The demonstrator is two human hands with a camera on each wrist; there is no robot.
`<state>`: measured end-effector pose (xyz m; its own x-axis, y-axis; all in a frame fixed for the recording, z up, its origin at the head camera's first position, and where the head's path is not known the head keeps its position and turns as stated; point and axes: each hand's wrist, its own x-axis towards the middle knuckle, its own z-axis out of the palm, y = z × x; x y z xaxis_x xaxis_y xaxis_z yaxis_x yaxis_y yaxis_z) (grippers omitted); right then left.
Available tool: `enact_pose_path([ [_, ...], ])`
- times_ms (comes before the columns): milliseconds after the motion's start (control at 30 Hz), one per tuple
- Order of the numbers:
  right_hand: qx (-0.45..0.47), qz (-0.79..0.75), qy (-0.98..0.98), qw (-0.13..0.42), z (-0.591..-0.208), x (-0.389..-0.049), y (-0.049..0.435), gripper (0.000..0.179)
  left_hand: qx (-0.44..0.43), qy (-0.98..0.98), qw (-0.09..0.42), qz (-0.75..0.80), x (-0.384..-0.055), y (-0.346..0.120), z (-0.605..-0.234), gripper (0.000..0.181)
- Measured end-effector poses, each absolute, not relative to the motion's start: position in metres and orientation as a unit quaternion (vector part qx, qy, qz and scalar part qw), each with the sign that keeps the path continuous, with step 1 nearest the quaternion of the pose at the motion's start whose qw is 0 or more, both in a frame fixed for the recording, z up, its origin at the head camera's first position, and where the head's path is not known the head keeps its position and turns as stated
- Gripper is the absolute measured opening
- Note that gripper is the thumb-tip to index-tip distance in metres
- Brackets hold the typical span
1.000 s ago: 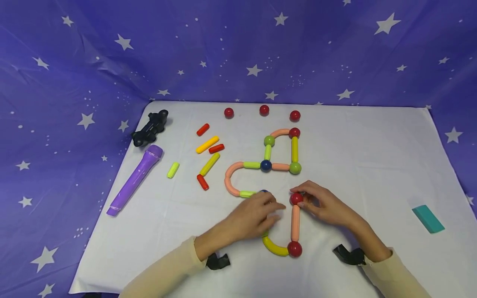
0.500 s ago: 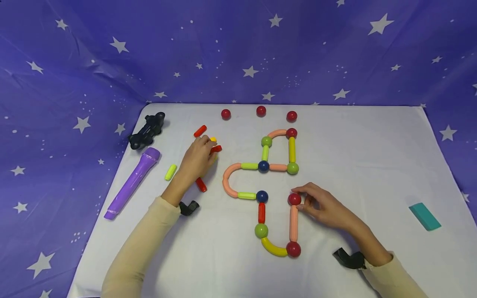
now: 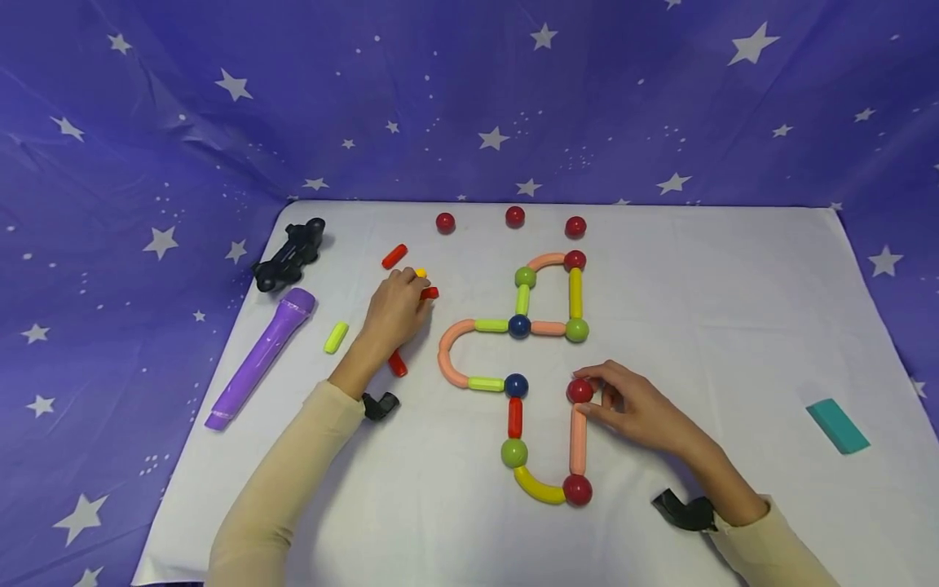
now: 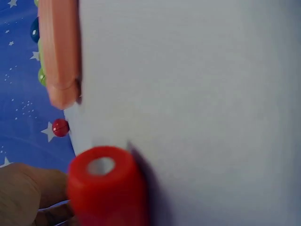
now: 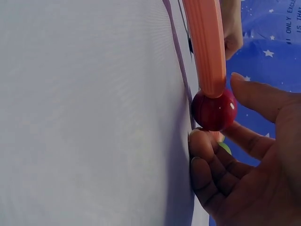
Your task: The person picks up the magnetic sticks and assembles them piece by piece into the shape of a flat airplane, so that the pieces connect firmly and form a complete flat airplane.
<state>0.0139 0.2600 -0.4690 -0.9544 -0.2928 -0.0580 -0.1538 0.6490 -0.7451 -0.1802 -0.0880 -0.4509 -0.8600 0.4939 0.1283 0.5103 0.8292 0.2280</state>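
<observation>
My left hand [image 3: 396, 310] is bent down over the loose rods at left, beside a short red rod [image 3: 429, 293]. The yellow rod under it is hidden, and its fingertips are mostly out of sight. In the left wrist view, another short red rod [image 4: 110, 188] stands large before the fingers. With thumb and fingers around it, my right hand [image 3: 638, 408] holds a red ball [image 3: 579, 390] at the upper end of a salmon rod [image 3: 578, 440]. That rod meets another red ball [image 3: 577, 490] of the joined ball-and-rod figure, where a yellow curved rod [image 3: 538, 487] also ends.
Three red balls, one of them a loose ball [image 3: 515, 217], line the far side. A lime rod [image 3: 336, 337], a purple tube [image 3: 262, 359] and a black object [image 3: 289, 254] lie at left. A teal block [image 3: 839, 425] is far right.
My left hand has left the figure's middle, uncovering a blue ball and short red rod, and gone to the loose rods at left. My right hand stays at the red ball.
</observation>
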Motion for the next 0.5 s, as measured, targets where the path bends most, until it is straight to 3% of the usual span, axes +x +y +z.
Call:
enact_pose_path([
  [500, -0.101, -0.403, 0.903, 0.108, -0.4691, 0.0121, 0.2604, 0.046, -0.254, -0.956, 0.063, -0.133, -0.1816, -0.0810, -0.4481, 0.018],
])
